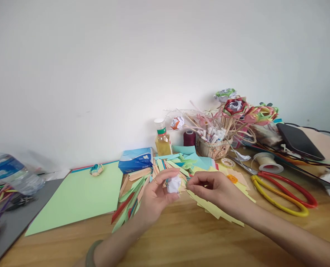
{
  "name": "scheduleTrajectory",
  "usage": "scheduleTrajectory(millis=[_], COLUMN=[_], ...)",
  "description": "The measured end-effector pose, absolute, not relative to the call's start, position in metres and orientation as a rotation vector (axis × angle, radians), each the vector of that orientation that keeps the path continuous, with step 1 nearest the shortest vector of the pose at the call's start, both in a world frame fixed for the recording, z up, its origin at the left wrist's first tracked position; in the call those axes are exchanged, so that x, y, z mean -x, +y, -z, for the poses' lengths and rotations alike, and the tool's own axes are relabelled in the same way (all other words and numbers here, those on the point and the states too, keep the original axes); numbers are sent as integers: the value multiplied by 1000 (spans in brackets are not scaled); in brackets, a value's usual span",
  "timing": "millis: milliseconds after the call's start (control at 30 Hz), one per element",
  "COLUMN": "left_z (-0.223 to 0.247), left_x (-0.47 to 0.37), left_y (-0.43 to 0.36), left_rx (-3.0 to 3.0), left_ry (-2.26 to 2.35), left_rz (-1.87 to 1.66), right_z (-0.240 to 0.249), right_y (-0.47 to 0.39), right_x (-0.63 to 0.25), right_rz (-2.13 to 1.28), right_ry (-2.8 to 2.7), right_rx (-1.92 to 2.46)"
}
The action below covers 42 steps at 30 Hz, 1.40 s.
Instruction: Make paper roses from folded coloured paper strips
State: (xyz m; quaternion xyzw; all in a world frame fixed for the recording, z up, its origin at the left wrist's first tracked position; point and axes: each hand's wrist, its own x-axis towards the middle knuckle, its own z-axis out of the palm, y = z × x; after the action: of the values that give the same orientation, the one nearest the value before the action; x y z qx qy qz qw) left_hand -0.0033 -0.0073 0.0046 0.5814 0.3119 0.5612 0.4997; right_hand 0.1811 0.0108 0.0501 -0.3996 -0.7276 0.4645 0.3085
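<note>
Between the thumb and fingers of my left hand [155, 194] is a small crumpled white paper piece [174, 184] with a bit of yellow at its right edge. My right hand [213, 189] is just to its right, thumb and index finger pinched together; what they hold, if anything, is too small to make out. Both hands are above the wooden table [176, 237]. Behind and beside them lie coloured paper strips [137, 183] and yellow paper pieces [209, 207].
Scissors [281, 191] and a spool [267, 162] lie at the right. A basket [215, 148] holds paper flowers [234, 106]. Behind stand an oil bottle [163, 141] and a blue tissue pack [135, 160]. Green sheets [81, 200] and a plastic bottle [12, 172] are left.
</note>
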Motion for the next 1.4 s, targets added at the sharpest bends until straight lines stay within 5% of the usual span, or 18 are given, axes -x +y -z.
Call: scheduleTrajectory(millis=[1400], left_z=[2], left_x=[6], left_y=[-13], left_rx=[-2089], left_ry=[947], left_rz=[-1448], right_z=[-46], right_y=[14], right_x=[-179], right_rz=[-1351], right_ry=[-1874], right_rx=[1049])
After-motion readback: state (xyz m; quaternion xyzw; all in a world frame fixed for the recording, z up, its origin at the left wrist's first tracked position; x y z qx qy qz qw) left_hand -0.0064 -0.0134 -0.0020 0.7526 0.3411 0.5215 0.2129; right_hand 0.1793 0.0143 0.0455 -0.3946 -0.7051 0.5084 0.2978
